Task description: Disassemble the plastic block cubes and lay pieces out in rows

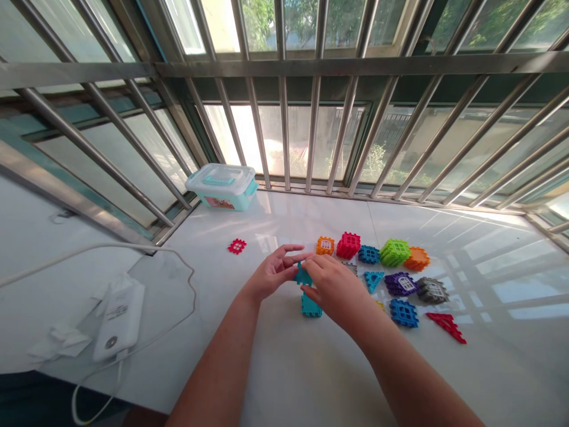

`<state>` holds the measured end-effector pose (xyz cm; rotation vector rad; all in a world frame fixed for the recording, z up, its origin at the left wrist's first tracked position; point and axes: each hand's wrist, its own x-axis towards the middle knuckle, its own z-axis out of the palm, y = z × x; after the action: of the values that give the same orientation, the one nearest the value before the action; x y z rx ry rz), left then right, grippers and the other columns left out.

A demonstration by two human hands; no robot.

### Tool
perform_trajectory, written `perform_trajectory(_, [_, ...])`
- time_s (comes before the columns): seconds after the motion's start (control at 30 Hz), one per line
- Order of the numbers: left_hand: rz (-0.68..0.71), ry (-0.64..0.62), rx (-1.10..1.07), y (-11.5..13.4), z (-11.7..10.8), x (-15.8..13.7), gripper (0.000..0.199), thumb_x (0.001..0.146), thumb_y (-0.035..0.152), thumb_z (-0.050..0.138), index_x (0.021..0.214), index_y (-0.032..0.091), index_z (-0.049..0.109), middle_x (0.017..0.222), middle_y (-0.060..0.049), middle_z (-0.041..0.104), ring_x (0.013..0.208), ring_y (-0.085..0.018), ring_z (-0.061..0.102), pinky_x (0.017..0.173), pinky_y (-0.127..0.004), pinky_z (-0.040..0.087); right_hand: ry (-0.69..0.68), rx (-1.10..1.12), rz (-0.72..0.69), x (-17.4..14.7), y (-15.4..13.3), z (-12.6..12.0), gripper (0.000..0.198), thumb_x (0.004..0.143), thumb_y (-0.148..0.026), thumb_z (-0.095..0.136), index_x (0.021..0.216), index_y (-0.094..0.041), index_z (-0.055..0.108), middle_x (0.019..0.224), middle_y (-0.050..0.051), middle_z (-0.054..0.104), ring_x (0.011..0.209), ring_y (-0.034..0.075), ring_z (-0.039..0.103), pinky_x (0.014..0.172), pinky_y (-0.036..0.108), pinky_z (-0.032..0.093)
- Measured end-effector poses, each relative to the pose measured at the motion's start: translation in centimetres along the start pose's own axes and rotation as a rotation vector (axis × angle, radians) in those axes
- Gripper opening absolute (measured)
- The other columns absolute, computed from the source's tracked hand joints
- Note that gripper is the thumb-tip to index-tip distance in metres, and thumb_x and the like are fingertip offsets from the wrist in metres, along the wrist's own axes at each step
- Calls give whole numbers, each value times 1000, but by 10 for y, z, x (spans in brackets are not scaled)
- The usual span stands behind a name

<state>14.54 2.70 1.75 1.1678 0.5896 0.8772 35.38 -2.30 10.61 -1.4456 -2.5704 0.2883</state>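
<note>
Low over the white surface, my left hand point(276, 273) and my right hand point(332, 281) meet at a teal interlocking building tile point(303, 274). My left thumb and fingers grip its left side, the upper fingers stretched out. The right fingers pinch it from the other side and cover part of it. Just below sits a teal stack of tiles point(311, 306), partly behind my right hand. Near my right hand stand an orange window tile stack point(325, 245), a red stack point(348, 244) and a dark blue stack point(368, 254). A single red tile point(237, 246) lies left of my hands.
Farther right are green tiles point(395, 253), purple tiles point(401, 284), grey tiles point(432, 290), blue tiles point(404, 312) and a red triangle point(446, 327). A lidded box point(222, 187) stands by the metal bars point(315, 124). At left lies a white power strip point(119, 320) with a looping cable.
</note>
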Motion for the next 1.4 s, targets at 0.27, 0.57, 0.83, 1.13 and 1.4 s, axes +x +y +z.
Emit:
perform_trajectory(0.27, [196, 348, 37, -9, -22, 8, 35, 98, 47, 71, 119, 19, 69, 110, -12, 80, 82, -19, 77, 80, -37, 63, -185, 129, -27, -14, 7, -12, 49, 88, -17, 78, 136, -21, 66, 129, 11, 69, 123, 27, 65, 105, 37, 49])
perform_trajectory(0.57, [217, 512, 159, -15, -34, 13, 36, 94, 53, 73, 100, 18, 72, 85, -6, 77, 65, -15, 69, 66, -30, 58, -380, 119, -21, -13, 4, 6, 38, 85, -12, 76, 123, -18, 70, 127, 12, 68, 110, 27, 70, 94, 33, 52])
perform_trajectory(0.83, [204, 503, 182, -14, -34, 13, 34, 94, 51, 74, 96, 18, 73, 82, -5, 75, 63, -13, 66, 64, -28, 56, -387, 34, -6, -11, 1, 13, 37, 84, -11, 75, 120, -17, 69, 125, 12, 69, 119, 28, 67, 99, 33, 50])
perform_trajectory(1.13, [202, 499, 180, -14, -36, 13, 32, 95, 50, 73, 96, 18, 73, 82, -4, 74, 63, -13, 66, 64, -29, 56, -359, -20, 26, -12, -3, 13, 34, 87, -20, 79, 119, -16, 67, 122, 12, 70, 116, 29, 68, 96, 33, 51])
perform_trajectory(1.4, [197, 508, 181, -15, -36, 13, 33, 93, 51, 74, 95, 18, 74, 81, -4, 74, 63, -14, 65, 64, -29, 56, -372, -16, 65, -14, -6, 13, 36, 88, -24, 82, 120, -15, 67, 121, 12, 70, 116, 30, 68, 96, 34, 50])
